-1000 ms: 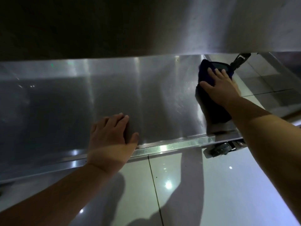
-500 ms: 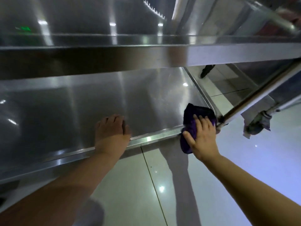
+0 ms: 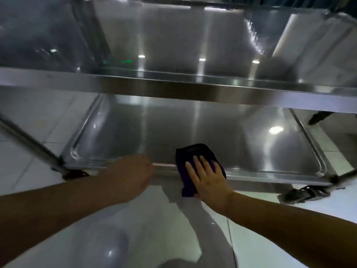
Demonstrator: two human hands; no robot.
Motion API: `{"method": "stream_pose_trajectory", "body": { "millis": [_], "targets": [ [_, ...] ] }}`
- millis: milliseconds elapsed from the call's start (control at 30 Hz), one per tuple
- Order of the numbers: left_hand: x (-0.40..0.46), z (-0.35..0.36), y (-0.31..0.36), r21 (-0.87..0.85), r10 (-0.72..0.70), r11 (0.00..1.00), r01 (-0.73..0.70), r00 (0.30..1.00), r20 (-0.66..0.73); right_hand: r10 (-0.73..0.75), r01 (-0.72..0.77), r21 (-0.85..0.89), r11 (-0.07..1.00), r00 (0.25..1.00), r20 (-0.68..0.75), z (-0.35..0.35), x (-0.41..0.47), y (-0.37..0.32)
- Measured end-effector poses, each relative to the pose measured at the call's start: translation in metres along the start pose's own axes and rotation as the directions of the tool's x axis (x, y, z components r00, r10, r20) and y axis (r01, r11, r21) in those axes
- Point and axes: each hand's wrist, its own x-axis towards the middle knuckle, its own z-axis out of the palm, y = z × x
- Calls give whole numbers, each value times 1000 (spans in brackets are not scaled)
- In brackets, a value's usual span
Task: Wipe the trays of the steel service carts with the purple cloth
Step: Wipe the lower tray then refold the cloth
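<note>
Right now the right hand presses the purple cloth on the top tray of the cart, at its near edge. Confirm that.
Not quite. The head view shows the right hand pressing the purple cloth on the bottom tray, at its near edge. The tray above it has nothing on it that shows.

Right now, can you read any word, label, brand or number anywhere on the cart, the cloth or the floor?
None can be read.
Upper tray: a small green glow, too blurred to tell if it is text.
Lower tray, purple cloth, floor tiles: no markings visible.
</note>
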Motion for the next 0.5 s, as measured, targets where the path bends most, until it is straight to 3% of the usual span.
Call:
{"method": "stream_pose_trajectory", "body": {
  "millis": [100,200,267,400,500],
  "targets": [
    [-65,0,-20,-172,-235,958,230,972,-8,-208,219,-154,964,975,85,-21,37,-41],
    [-112,-3,-25,-232,-448,865,446,893,45,-310,325,-161,932,944,111,-37,75,-86],
    [-138,2,-30,-275,-545,772,573,820,175,-335,361,-218,907,931,148,-48,99,-117],
    [-169,19,-45,-364,-669,586,724,685,287,-393,402,-230,887,916,83,-65,145,-168],
    [-175,22,-57,-457,-764,397,796,562,316,-472,466,-106,878,881,-32,-75,170,-192]
  ]
}}
